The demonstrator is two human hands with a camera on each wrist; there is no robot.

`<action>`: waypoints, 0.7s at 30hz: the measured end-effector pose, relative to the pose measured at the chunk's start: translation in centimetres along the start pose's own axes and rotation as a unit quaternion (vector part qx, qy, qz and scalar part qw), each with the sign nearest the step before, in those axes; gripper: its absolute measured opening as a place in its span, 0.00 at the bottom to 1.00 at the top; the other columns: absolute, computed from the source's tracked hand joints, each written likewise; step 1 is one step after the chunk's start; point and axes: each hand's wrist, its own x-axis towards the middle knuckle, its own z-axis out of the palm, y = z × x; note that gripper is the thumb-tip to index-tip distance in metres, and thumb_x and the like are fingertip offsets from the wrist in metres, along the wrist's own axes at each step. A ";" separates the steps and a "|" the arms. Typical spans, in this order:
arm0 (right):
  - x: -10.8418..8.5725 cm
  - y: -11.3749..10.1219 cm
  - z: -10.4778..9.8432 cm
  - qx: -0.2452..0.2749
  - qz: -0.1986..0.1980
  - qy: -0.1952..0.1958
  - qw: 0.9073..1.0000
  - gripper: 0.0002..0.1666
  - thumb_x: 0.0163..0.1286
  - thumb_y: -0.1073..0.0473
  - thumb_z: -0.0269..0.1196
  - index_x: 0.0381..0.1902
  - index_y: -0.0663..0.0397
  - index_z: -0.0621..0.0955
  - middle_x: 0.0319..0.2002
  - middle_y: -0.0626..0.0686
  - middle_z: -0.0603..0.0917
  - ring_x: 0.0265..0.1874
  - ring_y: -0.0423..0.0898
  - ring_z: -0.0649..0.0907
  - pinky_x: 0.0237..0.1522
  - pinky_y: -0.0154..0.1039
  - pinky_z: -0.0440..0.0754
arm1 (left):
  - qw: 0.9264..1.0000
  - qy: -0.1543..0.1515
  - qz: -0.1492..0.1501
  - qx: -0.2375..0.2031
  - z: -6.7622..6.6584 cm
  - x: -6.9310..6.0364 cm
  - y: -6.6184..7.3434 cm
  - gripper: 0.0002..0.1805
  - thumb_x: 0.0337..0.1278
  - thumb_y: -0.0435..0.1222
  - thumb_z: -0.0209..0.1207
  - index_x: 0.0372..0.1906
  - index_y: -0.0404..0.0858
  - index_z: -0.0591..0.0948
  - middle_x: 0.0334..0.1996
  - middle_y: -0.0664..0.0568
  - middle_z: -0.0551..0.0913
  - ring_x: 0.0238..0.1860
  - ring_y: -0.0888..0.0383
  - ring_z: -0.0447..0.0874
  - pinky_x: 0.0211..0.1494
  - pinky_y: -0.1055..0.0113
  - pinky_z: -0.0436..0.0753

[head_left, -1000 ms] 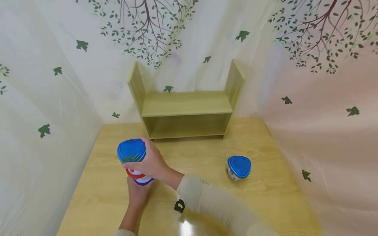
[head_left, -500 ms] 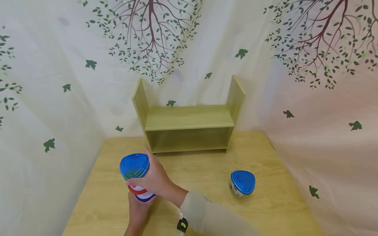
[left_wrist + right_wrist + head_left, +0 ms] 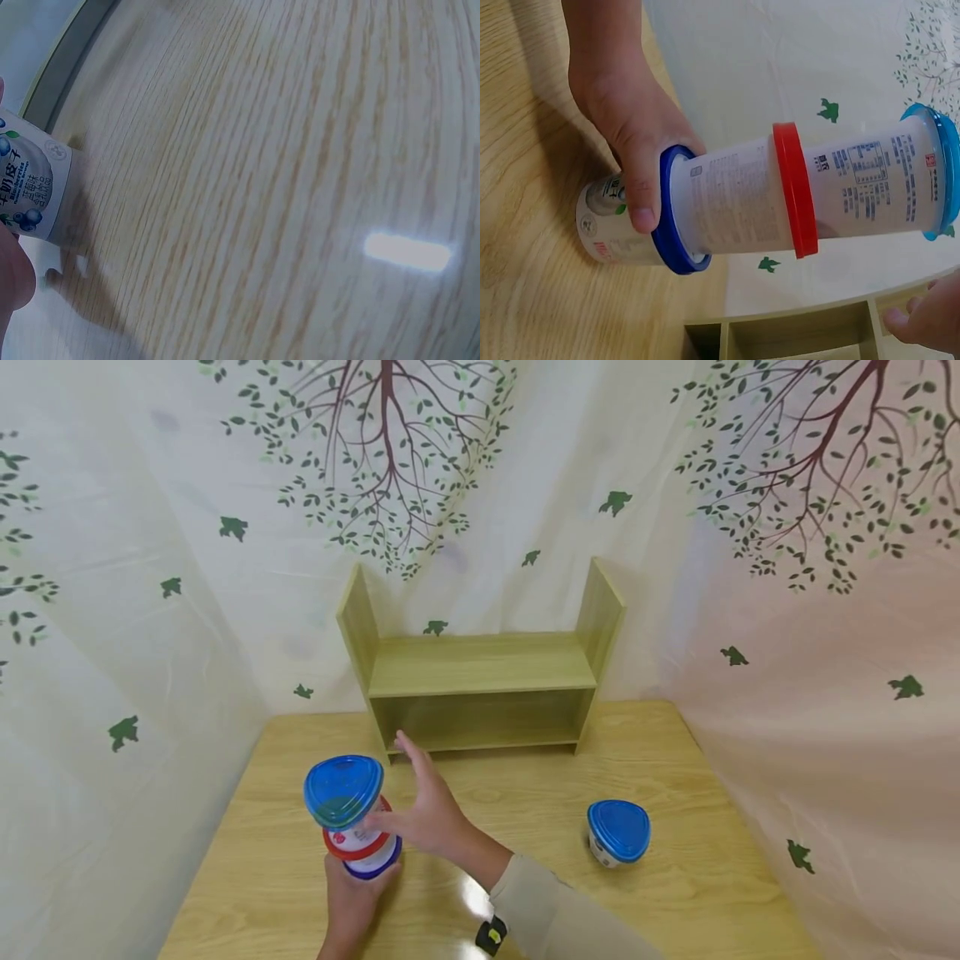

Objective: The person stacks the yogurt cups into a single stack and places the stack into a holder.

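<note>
Three yogurt tubs stand stacked at the left of the table. The top tub has a light blue lid, the middle tub a red lid, and the bottom tub a dark blue lid. My left hand grips the bottom tub around its upper side, thumb near the dark blue lid. Part of that tub's blueberry label shows in the left wrist view. My right hand is just right of the stack with its fingers spread, holding nothing. In the right wrist view its fingers are apart from the tubs.
Another blue-lidded tub stands on the right of the wooden table. A two-level wooden shelf is at the back, against a wall sheet printed with branches and birds.
My right hand has let go of the upper tub and moved to the right, its fingers opening. My left hand keeps its grip. The head view has tilted up, so the scene sits lower.
</note>
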 end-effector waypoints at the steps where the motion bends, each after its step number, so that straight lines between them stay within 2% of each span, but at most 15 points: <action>1: -0.1 0.2 -0.2 -0.001 -0.007 0.002 1.000 0.64 0.56 0.45 0.77 0.81 0.30 0.50 0.76 0.42 0.62 0.75 0.51 0.62 0.68 0.66 0.64 | 1.000 0.001 0.000 0.003 0.0 0.0 0.0 0.54 0.38 0.28 0.80 0.73 0.47 0.62 0.62 0.54 0.75 0.60 0.56 0.75 0.61 0.77 0.72; 4: -0.7 0.6 -0.9 0.000 -0.016 0.008 1.000 0.62 0.57 0.48 0.77 0.80 0.33 0.52 0.76 0.46 0.62 0.75 0.53 0.62 0.68 0.68 0.63 | 1.000 0.004 -0.007 0.019 -0.1 0.0 0.2 0.55 0.38 0.29 0.80 0.72 0.47 0.61 0.62 0.56 0.75 0.60 0.58 0.75 0.61 0.78 0.71; 8: -1.6 1.4 -2.0 -0.001 -0.006 0.016 1.000 0.61 0.56 0.47 0.78 0.80 0.30 0.54 0.76 0.45 0.61 0.75 0.55 0.61 0.67 0.69 0.62 | 1.000 0.007 -0.021 0.021 -0.1 -0.3 0.2 0.56 0.36 0.29 0.81 0.72 0.48 0.62 0.62 0.59 0.75 0.60 0.60 0.75 0.62 0.78 0.70; 10: -2.1 2.2 -2.8 -0.006 -0.002 0.022 1.000 0.62 0.54 0.44 0.78 0.79 0.27 0.54 0.76 0.43 0.60 0.75 0.55 0.61 0.68 0.68 0.63 | 0.999 0.015 -0.027 0.026 -0.1 -0.4 -1.0 0.57 0.35 0.30 0.82 0.73 0.51 0.61 0.62 0.62 0.74 0.61 0.61 0.74 0.63 0.79 0.69; 12: -2.6 3.0 -3.7 -0.009 -0.002 0.033 0.999 0.63 0.52 0.43 0.79 0.79 0.28 0.55 0.76 0.42 0.60 0.74 0.55 0.61 0.69 0.66 0.63 | 0.999 0.018 -0.029 0.023 -0.1 -0.4 -2.2 0.59 0.33 0.31 0.83 0.73 0.53 0.61 0.63 0.62 0.74 0.62 0.60 0.73 0.66 0.73 0.70; 15: -3.1 4.1 -5.5 0.006 -0.017 0.049 0.999 0.63 0.52 0.47 0.80 0.80 0.35 0.56 0.76 0.44 0.60 0.74 0.55 0.61 0.71 0.61 0.61 | 0.998 0.022 -0.042 0.039 0.0 -0.2 -3.9 0.60 0.33 0.33 0.83 0.73 0.52 0.58 0.63 0.59 0.71 0.63 0.56 0.72 0.70 0.56 0.71; 18: -3.6 4.9 -7.4 0.038 -0.046 0.068 0.996 0.61 0.54 0.58 0.79 0.79 0.46 0.57 0.76 0.49 0.61 0.74 0.54 0.61 0.73 0.57 0.59 | 0.997 0.015 -0.059 0.044 0.0 -0.2 -3.9 0.59 0.36 0.34 0.82 0.73 0.50 0.56 0.64 0.54 0.69 0.64 0.50 0.70 0.68 0.40 0.69; 21: -4.2 5.3 -9.1 0.055 -0.071 0.086 0.992 0.59 0.53 0.67 0.78 0.78 0.54 0.58 0.76 0.53 0.63 0.75 0.54 0.61 0.74 0.51 0.59 | 0.997 0.017 -0.065 0.044 -0.1 -0.2 -4.0 0.60 0.37 0.34 0.82 0.73 0.48 0.54 0.65 0.52 0.67 0.65 0.47 0.68 0.68 0.38 0.68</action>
